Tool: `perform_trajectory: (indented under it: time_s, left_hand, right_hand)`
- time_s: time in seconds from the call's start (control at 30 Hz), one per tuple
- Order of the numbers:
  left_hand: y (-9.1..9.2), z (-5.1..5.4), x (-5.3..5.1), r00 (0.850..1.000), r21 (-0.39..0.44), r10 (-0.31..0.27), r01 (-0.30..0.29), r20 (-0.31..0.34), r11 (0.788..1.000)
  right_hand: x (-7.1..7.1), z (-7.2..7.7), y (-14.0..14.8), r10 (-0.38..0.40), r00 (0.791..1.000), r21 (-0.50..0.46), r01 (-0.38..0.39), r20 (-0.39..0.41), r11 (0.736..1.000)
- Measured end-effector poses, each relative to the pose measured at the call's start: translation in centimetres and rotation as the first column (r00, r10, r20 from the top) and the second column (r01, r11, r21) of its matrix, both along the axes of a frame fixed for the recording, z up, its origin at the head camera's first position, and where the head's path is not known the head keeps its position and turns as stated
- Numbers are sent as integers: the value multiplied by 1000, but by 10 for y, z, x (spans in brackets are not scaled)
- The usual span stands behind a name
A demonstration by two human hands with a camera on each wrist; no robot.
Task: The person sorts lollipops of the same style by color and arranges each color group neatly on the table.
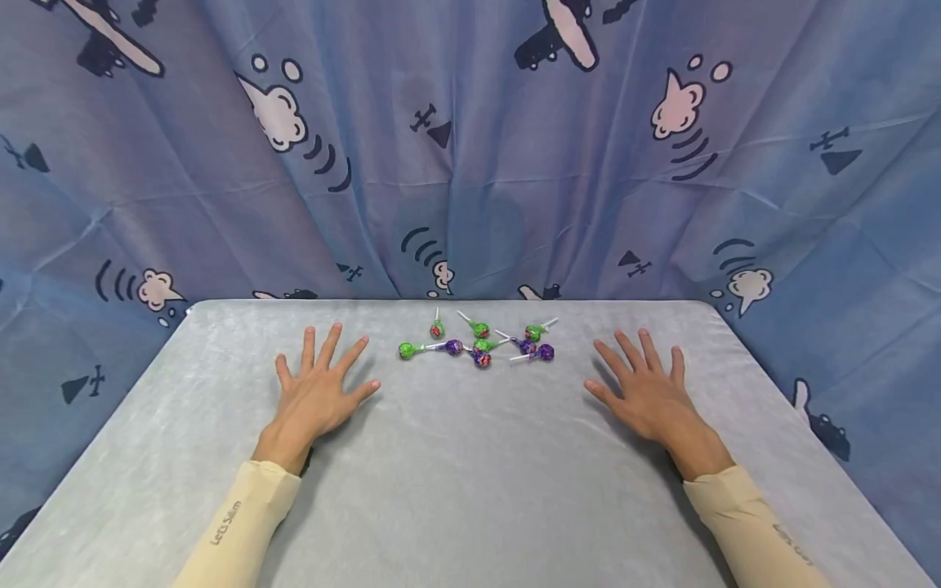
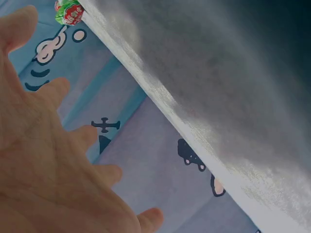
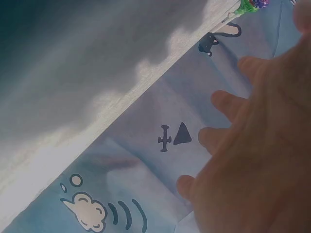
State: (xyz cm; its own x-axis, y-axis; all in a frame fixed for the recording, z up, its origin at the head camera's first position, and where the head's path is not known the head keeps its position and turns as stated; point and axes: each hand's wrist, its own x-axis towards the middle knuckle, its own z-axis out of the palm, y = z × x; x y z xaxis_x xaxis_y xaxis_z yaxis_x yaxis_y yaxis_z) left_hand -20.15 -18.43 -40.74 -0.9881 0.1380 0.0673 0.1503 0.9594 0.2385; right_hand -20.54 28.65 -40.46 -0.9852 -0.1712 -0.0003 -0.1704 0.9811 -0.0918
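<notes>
Several wrapped lollipops lie in a loose cluster near the far edge of the table, between the two hands. Some have green wrappers, such as the green lollipop (image 1: 407, 351) at the cluster's left end; others are purple, like the purple lollipop (image 1: 546, 352) at its right. Left of them, my left hand (image 1: 314, 400) has its fingers spread and holds nothing. My right hand (image 1: 650, 400), likewise spread and holding nothing, is on the cluster's right side. A green-and-red lollipop wrapper (image 2: 69, 13) shows at the top of the left wrist view.
A pale cloth-covered table (image 1: 470, 490) spans the space in front of me. Behind it and at both sides hangs a blue curtain (image 1: 485, 180) printed with planes and clouds. The table's far edge meets the curtain just behind the lollipops.
</notes>
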Motion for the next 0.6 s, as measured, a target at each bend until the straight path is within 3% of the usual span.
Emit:
perform_trajectory:
  time_s: [0.17, 0.3, 0.47, 0.6]
  left_hand:
    - [1, 1, 2, 1000, -6, 3, -3, -5, 1000]
    - [8, 4, -2, 1000, -18, -4, 4, -15, 1000]
    - [25, 13, -19, 998, -29, -53, 53, 16, 998]
    - [39, 13, -33, 993, -49, -90, 94, 75, 994]
  right_hand:
    - [0, 0, -1, 23, 1000, 8, -23, -1, 1000]
    - [-7, 10, 0, 127, 989, 15, -127, -69, 992]
    - [-32, 28, -5, 263, 956, 2, -265, -132, 964]
    - [-57, 29, -15, 349, 932, -44, -354, -96, 934]
